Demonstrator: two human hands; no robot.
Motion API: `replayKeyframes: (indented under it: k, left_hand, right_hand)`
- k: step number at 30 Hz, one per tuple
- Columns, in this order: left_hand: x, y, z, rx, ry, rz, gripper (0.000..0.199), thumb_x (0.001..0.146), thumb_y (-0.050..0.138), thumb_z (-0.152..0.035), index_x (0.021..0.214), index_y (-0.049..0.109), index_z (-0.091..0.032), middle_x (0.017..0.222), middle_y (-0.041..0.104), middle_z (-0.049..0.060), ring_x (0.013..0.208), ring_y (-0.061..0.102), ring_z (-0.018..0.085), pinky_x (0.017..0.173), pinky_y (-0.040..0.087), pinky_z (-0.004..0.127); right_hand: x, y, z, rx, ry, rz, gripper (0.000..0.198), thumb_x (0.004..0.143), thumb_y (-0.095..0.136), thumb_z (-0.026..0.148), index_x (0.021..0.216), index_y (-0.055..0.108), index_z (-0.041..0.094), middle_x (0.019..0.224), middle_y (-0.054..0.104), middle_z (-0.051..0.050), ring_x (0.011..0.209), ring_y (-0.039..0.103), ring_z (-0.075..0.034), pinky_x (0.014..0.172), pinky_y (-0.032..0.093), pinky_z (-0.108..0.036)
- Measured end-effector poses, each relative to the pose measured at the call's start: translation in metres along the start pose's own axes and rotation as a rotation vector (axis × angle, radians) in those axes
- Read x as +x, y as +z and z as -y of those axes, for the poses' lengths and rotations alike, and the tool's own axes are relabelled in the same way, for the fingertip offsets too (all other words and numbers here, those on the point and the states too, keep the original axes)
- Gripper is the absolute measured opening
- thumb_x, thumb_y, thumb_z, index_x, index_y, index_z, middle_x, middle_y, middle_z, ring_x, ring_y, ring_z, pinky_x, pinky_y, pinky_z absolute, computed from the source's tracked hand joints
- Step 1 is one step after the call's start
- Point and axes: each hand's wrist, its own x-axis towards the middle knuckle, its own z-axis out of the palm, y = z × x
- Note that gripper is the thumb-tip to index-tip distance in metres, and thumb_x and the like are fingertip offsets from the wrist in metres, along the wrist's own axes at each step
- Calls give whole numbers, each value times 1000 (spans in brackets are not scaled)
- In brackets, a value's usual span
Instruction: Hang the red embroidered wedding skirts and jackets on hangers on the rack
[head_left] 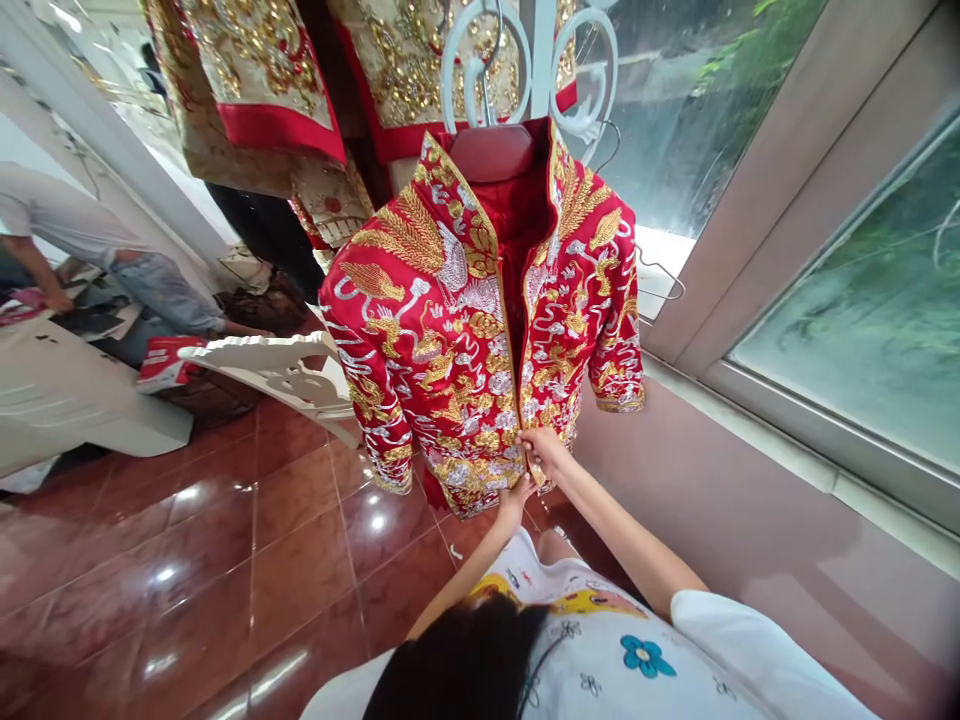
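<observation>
A red jacket with dense gold and silver embroidery hangs in front of me on a dark red hanger. Its collar stands up, and the front is parted at the top, narrowing toward the hem. My right hand pinches the front edge a little above the hem. Just below it, my left hand grips the lower front edge at the hem. Fingers of both hands are closed on the cloth; the fingertips are partly hidden.
Other embroidered garments hang behind, at upper left. A white scrollwork stand rises behind the hanger. To the right is a window frame with a wire hanger. A carved white panel stands left; a person bends over a white table.
</observation>
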Motion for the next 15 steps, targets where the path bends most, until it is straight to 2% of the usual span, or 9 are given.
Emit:
replayKeyframes:
  k: [2, 4, 7, 8, 9, 10, 12, 14, 15]
  left_hand:
    - [0, -2, 1, 33, 20, -13, 42, 56, 83, -33, 87, 64, -12, 97, 68, 12, 100, 62, 27, 98, 42, 46]
    - [0, -4, 2, 65, 28, -10, 48, 49, 85, -39, 83, 64, -13, 96, 69, 13, 103, 62, 30, 100, 40, 48]
    - [-2, -4, 4, 138, 23, 20, 52, 46, 84, -46, 82, 65, -14, 95, 69, 15, 103, 62, 32, 101, 40, 48]
    - [-2, -2, 5, 171, 19, 32, 52, 46, 84, -47, 81, 65, -15, 95, 69, 15, 102, 63, 32, 101, 41, 48]
    - [-2, 0, 5, 209, 15, 45, 51, 47, 83, -48, 81, 65, -15, 95, 69, 14, 101, 63, 31, 100, 42, 48]
    - [-3, 3, 5, 251, 12, 58, 49, 49, 81, -49, 80, 64, -16, 95, 69, 14, 100, 64, 31, 100, 43, 48]
    - [-5, 10, 3, 348, 14, 81, 44, 56, 76, -52, 80, 64, -18, 96, 68, 13, 100, 64, 29, 99, 44, 46]
    - [-9, 16, -5, 465, 21, 106, 39, 65, 69, -55, 80, 63, -20, 96, 68, 12, 100, 64, 27, 97, 46, 43]
    - [-12, 18, -11, 534, 22, 126, 37, 68, 66, -56, 79, 63, -21, 94, 68, 11, 99, 64, 26, 94, 49, 42]
  right_hand:
    - [-8, 6, 37, 5, -73, 40, 25, 85, 50, 10, 60, 50, 12, 40, 35, 8, 33, 25, -1, 33, 16, -16]
    - [-25, 11, 83, 4, -139, 89, 24, 84, 51, 8, 60, 50, 12, 41, 36, 7, 35, 27, -2, 33, 17, -16]
    - [-62, 18, 161, 3, -280, 146, 23, 86, 53, 12, 63, 52, 12, 46, 42, 5, 38, 30, -2, 34, 20, -15]
    - [-76, 22, 187, 4, -368, 126, 24, 87, 52, 14, 62, 51, 13, 44, 39, 6, 38, 27, -2, 34, 17, -15]
    - [-87, 26, 210, -33, -509, 156, 26, 88, 50, 15, 63, 51, 13, 44, 37, 6, 37, 25, -2, 34, 17, -15]
    - [-97, 30, 229, -42, -575, 194, 29, 90, 46, 14, 61, 48, 13, 44, 34, 7, 37, 22, -1, 35, 16, -15]
    - [-108, 37, 252, -54, -589, 238, 33, 92, 38, 12, 60, 43, 13, 45, 29, 8, 36, 18, 0, 36, 15, -15]
    - [-108, 37, 258, -136, -612, 250, 33, 93, 36, 13, 61, 43, 14, 47, 33, 7, 37, 20, 0, 38, 18, -15]
    - [-105, 32, 257, -216, -667, 244, 32, 94, 37, 16, 63, 46, 13, 48, 38, 5, 38, 24, -1, 39, 21, -16]
